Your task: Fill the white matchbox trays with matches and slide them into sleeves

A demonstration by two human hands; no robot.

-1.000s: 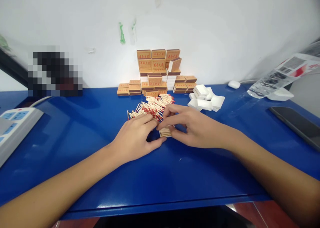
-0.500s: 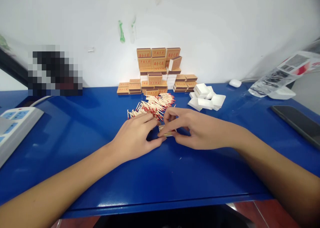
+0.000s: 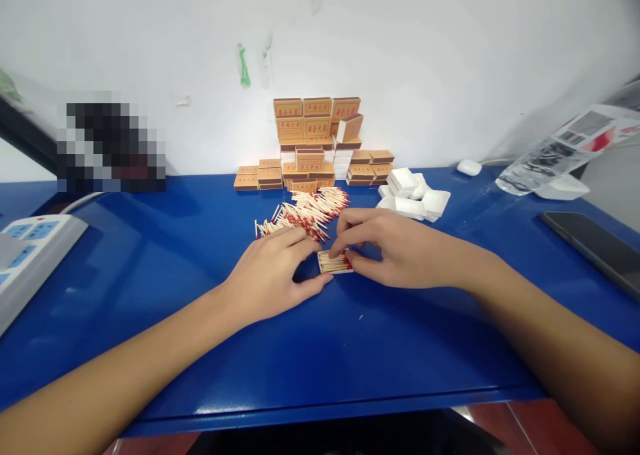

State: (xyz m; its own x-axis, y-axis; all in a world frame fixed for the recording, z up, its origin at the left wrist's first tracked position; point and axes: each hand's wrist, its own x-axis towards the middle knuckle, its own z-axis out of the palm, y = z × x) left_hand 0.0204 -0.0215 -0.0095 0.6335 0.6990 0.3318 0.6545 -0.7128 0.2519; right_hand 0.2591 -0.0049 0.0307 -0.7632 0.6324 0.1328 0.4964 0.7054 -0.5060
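Note:
A small white tray (image 3: 336,271) with matches lying lengthwise in it, red heads to the right, rests on the blue table. My left hand (image 3: 280,268) lies palm down, its thumb and forefinger apart at the tray's left end. Over the right part of the tray is my right hand (image 3: 385,248), with thumb and fingertips bent close together at the match heads; whether they grip a match is too small to tell. Just beyond my hands spreads a heap of loose matches (image 3: 313,208), partly hidden by my left hand.
Orange matchboxes (image 3: 305,128) are stacked against the wall. White trays (image 3: 411,198) pile to their right. Farther right are a plastic bottle (image 3: 545,152), a white case (image 3: 469,168) and a phone (image 3: 595,245). A white device (image 3: 43,248) sits at the left.
My right hand's fingers have drawn back to the right and bent more, uncovering more of the matches in the tray. My left hand has hardly moved.

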